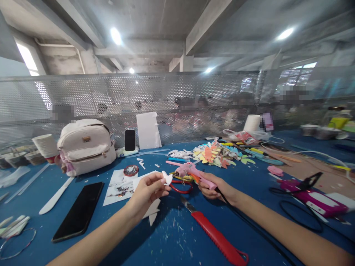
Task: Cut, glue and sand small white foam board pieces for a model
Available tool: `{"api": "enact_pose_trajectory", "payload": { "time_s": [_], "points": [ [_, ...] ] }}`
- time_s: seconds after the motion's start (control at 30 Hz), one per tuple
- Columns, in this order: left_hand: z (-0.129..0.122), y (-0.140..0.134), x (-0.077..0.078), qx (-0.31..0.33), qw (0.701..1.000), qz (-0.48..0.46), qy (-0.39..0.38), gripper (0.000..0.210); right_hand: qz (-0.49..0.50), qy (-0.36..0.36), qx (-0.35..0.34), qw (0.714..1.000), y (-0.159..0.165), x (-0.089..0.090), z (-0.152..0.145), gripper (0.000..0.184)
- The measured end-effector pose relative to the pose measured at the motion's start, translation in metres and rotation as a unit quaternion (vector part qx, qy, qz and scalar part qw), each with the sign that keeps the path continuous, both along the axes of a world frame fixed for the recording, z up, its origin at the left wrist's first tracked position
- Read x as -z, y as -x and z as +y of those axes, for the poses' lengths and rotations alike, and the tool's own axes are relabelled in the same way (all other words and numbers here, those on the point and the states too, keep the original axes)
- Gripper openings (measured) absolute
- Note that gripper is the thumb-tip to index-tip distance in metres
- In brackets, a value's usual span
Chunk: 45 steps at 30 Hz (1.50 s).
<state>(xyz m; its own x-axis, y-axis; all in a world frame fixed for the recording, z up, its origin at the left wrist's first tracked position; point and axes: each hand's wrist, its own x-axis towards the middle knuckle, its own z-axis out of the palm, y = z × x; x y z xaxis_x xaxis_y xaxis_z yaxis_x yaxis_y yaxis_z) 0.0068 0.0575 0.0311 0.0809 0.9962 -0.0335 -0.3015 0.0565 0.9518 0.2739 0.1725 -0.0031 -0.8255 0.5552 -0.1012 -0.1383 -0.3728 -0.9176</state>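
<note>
My left hand [152, 189] pinches a small white cut-out piece [167, 178] between thumb and fingertips. My right hand [217, 188] is wrapped round the handle of a pink hot glue gun [191, 170], whose nozzle points left and is close to the white piece; I cannot tell whether they touch. A black cord runs from the gun's handle under my right forearm. Behind and below the nozzle lie scissors with red handles [183, 187], partly hidden. Nearer me rests a red-handled utility knife [216, 232]. White cut scraps [152, 212] lie under my left hand.
Left are a black phone [79, 210], a white plastic knife [57, 195], a pale backpack [85, 147] and paper cups [44, 144]. A heap of coloured cut-outs [216, 153] sits behind the gun. At right are a magenta device [313, 197] and loops of black cable. A perforated metal screen [155, 88] stands behind.
</note>
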Motion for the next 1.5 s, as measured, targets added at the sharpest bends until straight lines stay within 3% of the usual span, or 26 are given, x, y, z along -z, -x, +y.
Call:
{"api": "enact_pose_trajectory", "payload": {
  "time_s": [0.4, 0.87, 1.5],
  "points": [
    [0.001, -0.001, 0.001, -0.011, 1.0, -0.02, 0.02, 0.012, -0.018, -0.004, 0.007, 1.0, 0.002, -0.004, -0.002, 0.037],
    [0.001, 0.001, 0.003, -0.005, 0.999, -0.029, 0.017, 0.011, 0.003, -0.005, 0.011, 1.0, -0.002, 0.008, 0.005, 0.04],
    [0.002, 0.001, 0.003, 0.014, 1.0, -0.025, 0.009, 0.011, -0.008, 0.005, 0.006, 1.0, 0.001, -0.001, 0.0, 0.042]
  ]
}}
